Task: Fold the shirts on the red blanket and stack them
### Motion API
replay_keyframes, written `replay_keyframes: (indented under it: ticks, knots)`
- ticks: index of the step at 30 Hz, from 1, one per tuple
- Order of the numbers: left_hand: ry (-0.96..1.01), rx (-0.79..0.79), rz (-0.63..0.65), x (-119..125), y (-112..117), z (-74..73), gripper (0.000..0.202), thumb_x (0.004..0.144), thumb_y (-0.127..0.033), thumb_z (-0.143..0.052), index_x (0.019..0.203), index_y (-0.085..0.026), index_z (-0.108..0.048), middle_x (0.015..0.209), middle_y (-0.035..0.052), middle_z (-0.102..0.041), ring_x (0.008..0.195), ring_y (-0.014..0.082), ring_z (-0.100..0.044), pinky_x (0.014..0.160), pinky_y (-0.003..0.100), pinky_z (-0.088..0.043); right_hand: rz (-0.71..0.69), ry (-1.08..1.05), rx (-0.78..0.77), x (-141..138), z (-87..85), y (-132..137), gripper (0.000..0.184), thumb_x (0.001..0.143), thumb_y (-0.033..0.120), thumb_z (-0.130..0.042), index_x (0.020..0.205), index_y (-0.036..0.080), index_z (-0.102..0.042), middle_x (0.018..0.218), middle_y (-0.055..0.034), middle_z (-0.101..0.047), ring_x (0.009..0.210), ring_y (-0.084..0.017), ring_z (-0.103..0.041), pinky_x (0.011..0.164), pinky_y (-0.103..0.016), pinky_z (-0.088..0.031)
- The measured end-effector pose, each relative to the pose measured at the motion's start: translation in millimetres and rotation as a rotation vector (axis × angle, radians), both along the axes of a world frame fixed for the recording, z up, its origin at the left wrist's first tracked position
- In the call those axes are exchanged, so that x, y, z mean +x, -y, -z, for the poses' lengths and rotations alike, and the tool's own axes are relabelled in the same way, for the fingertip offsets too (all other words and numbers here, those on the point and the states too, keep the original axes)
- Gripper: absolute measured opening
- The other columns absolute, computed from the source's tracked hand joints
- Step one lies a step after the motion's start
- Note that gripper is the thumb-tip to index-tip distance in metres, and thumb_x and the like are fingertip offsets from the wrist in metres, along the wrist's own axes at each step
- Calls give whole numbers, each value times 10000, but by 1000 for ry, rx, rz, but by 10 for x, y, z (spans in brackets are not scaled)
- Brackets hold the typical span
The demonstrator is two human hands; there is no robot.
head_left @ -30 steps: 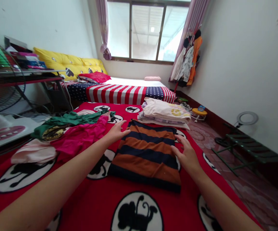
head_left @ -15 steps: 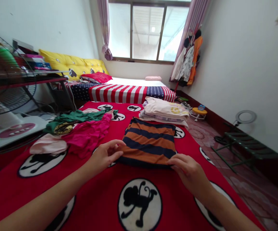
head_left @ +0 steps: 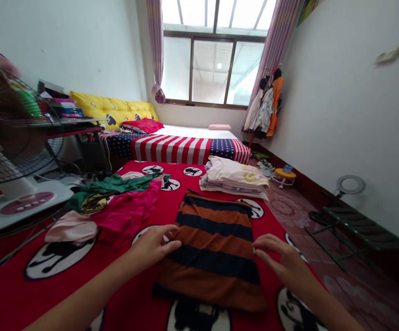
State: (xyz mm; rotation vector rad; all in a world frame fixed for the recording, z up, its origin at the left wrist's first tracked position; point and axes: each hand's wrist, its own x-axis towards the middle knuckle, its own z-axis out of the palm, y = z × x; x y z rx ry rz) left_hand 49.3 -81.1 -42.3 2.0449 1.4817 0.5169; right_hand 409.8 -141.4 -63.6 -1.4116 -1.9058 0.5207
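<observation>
An orange-and-navy striped garment (head_left: 216,234) lies spread fairly flat on the red blanket (head_left: 133,294), its lower part reaching toward me. At its left edge is my left hand (head_left: 153,246), thumb and fingers apart, fingertips at or just over the cloth. My right hand (head_left: 278,257) hovers by the opposite edge with a gap between thumb and fingers. Neither hand grips the cloth. Beyond the garment sits a stack of folded light clothes (head_left: 235,177), the top one white with a yellow print.
Loose clothes lie at the left: a magenta one (head_left: 128,214), a green one (head_left: 116,184) and a pale pink one (head_left: 71,227). A fan (head_left: 23,197) stands at far left. A dark green folding bench (head_left: 365,225) and a yellow stool (head_left: 285,174) are on the right.
The striped garment has gone from a shorter folded shape to a longer one stretching toward me. Both hands have let go of its near corners. The view has tilted up slightly.
</observation>
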Motion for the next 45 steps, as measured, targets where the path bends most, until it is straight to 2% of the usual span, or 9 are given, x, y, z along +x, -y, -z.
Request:
replay_keyframes:
  ticks: [9, 14, 22, 26, 30, 32, 36, 40, 45]
  knots:
    - [160, 224, -201, 594, -1177, 319, 494, 700, -277, -680, 1179, -178, -613, 849, 70, -679, 767, 216, -638, 717, 307, -481, 461, -63, 61, 100, 341, -1216, 413, 724, 327, -585, 1107, 175, -613, 935, -75, -682, 613, -169, -630, 644, -338, -508]
    - [234, 265, -193, 629, -1324, 210, 360, 722, -183, -607, 1077, -187, -666, 819, 38, -660, 770, 193, -635, 747, 296, -497, 460, -15, 94, 109, 237, -1466, 162, 717, 299, -578, 787, 187, -673, 704, -45, -686, 685, -218, -646, 645, -323, -474]
    - [182, 412, -197, 489, -1498, 75, 320, 746, -164, -600, 1058, -174, -666, 980, 80, -655, 905, 220, -626, 851, 341, -502, 524, 21, 129, 6, 233, -1738, 167, 752, 280, -552, 820, 187, -672, 766, -76, -680, 745, -237, -638, 712, -350, -484]
    - [88, 475, -126, 660, -1251, 129, 366, 743, -102, -578, 1091, -179, -661, 1161, 109, -585, 1128, 262, -540, 1024, 387, -407, 554, 78, 179, -213, 137, -1575, 278, 745, 218, -553, 998, 173, -658, 993, -119, -652, 917, -267, -618, 826, -402, -482]
    - [19, 443, 156, 820, -793, 212, 413, 891, -160, -417, 1284, -193, -542, 1317, 96, -528, 1215, 202, -502, 1063, 341, -382, 187, 167, 388, -553, 31, -1141, 451, 865, 255, -470, 1309, 186, -501, 1329, -115, -531, 1249, -235, -469, 1051, -400, -372]
    - [-98, 401, 228, 771, -671, 298, 487, 932, -271, -411, 1413, -204, -389, 1462, 95, -405, 1338, 219, -382, 1127, 418, -286, 27, 341, 295, -597, 136, -950, 538, 909, 333, -427, 1431, 213, -368, 1465, -89, -411, 1364, -221, -343, 1103, -430, -306]
    - [-375, 290, 194, 541, -683, 404, 639, 942, -466, -393, 1486, -172, -232, 1553, 127, -205, 1433, 254, -175, 1152, 499, -163, 111, 681, -13, -459, 342, -813, 597, 941, 442, -356, 1470, 170, -306, 1530, -92, -279, 1420, -236, -227, 1131, -499, -221]
    - [-442, 336, 149, 533, -473, 290, 724, 905, -574, -407, 1481, -161, -259, 1564, 154, -119, 1442, 312, -63, 1138, 540, -145, 151, 753, -83, -561, 105, -730, 623, 927, 451, -405, 1461, 140, -323, 1540, -105, -222, 1430, -263, -183, 1139, -519, -180]
    - [-355, 300, 591, 428, 263, 208, 780, 860, -635, -446, 1501, -296, -160, 1580, 77, -54, 1444, 316, -36, 1139, 551, -127, -125, 632, 128, -647, 137, -68, 668, 933, 480, -399, 1510, 266, -138, 1574, -31, -101, 1449, -228, -90, 1150, -492, -175]
